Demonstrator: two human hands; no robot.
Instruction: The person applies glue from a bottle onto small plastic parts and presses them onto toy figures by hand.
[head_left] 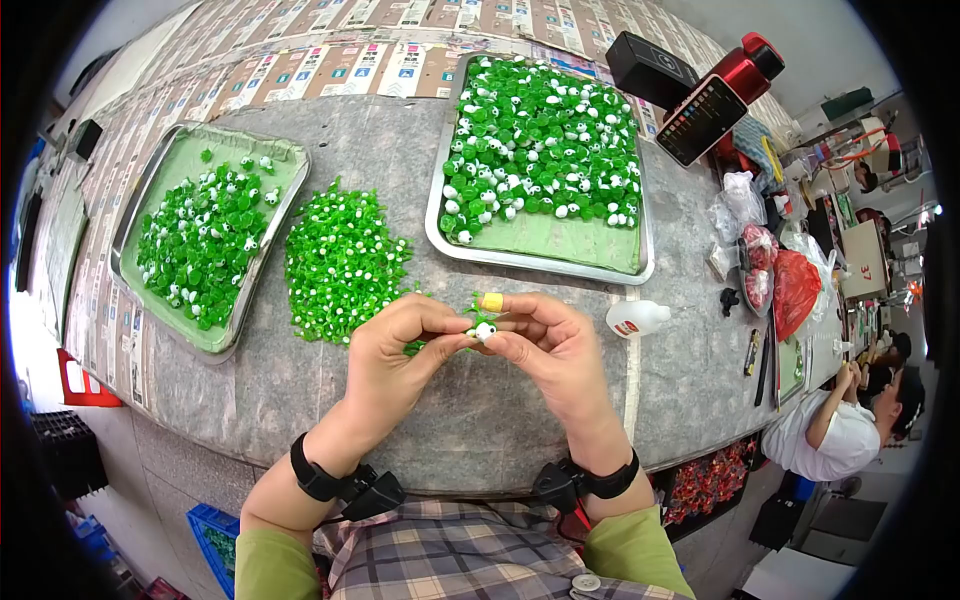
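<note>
Above the near middle of the grey table, my left hand point(388, 345) and my right hand point(560, 352) meet at the fingertips. Between them they pinch a small green plastic figure with a white, black-dotted eyeball-like head point(485, 331). Thumb and index finger of each hand are closed on it, and my right index finger wears a yellow wrap point(492, 302). Just beyond my left hand lies a loose pile of small green and white plastic pieces point(340, 262). A white squeeze bottle point(637, 318) lies on its side to the right of my right hand.
A metal tray point(545, 243) of green and white pieces stands at the back; a smaller tray point(245, 148) is at left. A phone point(702, 118) leans by a black box point(650, 70) and red bottle point(745, 72). Plastic bags point(797, 290) lie right; another person point(825, 430) sits beyond.
</note>
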